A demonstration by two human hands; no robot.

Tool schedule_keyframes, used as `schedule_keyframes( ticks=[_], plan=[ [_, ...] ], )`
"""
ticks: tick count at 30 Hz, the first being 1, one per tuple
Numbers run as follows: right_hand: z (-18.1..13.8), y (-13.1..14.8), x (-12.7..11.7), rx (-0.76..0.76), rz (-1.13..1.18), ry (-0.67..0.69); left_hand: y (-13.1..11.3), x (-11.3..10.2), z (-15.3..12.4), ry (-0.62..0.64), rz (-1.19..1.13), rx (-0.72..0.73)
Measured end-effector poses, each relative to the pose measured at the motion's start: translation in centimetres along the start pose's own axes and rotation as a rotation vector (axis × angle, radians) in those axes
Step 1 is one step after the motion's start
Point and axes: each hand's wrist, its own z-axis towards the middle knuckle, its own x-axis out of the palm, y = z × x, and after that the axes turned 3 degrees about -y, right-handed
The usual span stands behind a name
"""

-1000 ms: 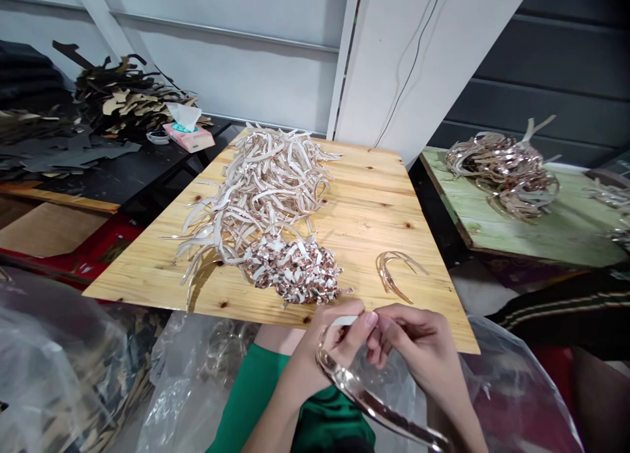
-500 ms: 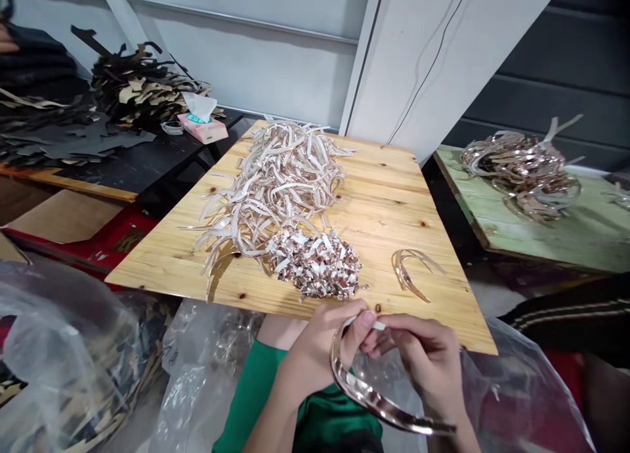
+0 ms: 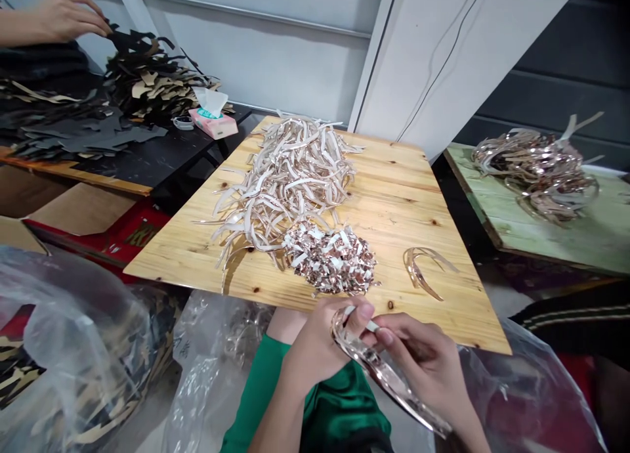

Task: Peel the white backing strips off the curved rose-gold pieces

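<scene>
Pinching shiny strip between hands, co-worker's hand newly at dark pile

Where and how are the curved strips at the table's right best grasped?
Probably at the bend, pinched from above and the left: the curved strips lie on the table, apart from the scrap heap, arched with their ends toward the right.

A middle table has a pile of strips on its left, a heap of snippets before that, and loose strips to the right. One more strip — in the left hand and right hand — is at the near edge. A tissue box sits on a table at left.
</scene>
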Motion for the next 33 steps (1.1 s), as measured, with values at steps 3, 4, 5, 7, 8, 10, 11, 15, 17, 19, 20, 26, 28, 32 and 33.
schedule_keyframes(
  ticks=[3, 4, 5, 7, 8, 10, 11, 15, 17, 19, 20, 26, 28, 32, 33],
  plan=[
    [-0.2, 0.0, -0.2, 0.001, -0.028, 0.025, -0.1, -0.2, 0.1, -0.018, 0.024, 0.063],
    [-0.2, 0.2, -0.3, 0.0, -0.033, 0.051, 0.0, -0.3, 0.1, -0.017, 0.044, 0.096],
    [-0.2, 0.3, -0.3, -0.002, -0.031, 0.079, 0.1, -0.4, 0.1, -0.013, 0.071, 0.138],
    [-0.1, 0.6, -0.4, -0.01, -0.01, 0.111, 0.4, -0.7, 0.1, -0.001, 0.139, 0.226],
    [-0.1, 0.7, -0.3, -0.011, 0.002, 0.113, 0.6, -0.8, 0.1, 0.011, 0.167, 0.26],
    [-0.1, 0.8, -0.3, -0.006, 0.007, 0.084, 0.9, -0.9, 0.1, 0.039, 0.192, 0.302],
    [-0.1, 0.7, -0.2, -0.004, -0.004, 0.066, 1.0, -0.9, 0.2, 0.049, 0.192, 0.314],
    [-0.3, 0.4, -0.1, -0.048, -0.101, 0.08, 1.0, -0.7, 0.3, 0.048, 0.149, 0.304],
    [-0.4, 0.4, -0.2, -0.11, -0.144, 0.104, 0.7, -0.7, 0.3, 0.019, 0.119, 0.294],
    [-0.5, 0.3, -0.2, -0.171, -0.188, 0.108, 0.2, -0.8, 0.3, -0.018, 0.122, 0.302],
    [-0.6, 0.3, -0.3, -0.197, -0.208, 0.108, 0.0, -0.8, 0.3, -0.034, 0.133, 0.303],
    [-0.7, 0.5, -0.1, -0.149, -0.222, 0.066, -0.1, -0.6, 0.3, -0.047, 0.17, 0.301],
    [-0.8, 0.5, 0.2, -0.046, -0.197, -0.014, 0.3, -0.3, 0.1, -0.033, 0.238, 0.339],
    [-1.0, 0.0, 0.5, 0.038, -0.221, -0.21, 0.4, 0.7, -0.4, 0.004, 0.398, 0.427],
    [-0.9, -0.1, 0.5, 0.031, -0.232, -0.233, 0.3, 0.9, -0.6, 0.01, 0.428, 0.448]
  ],
)
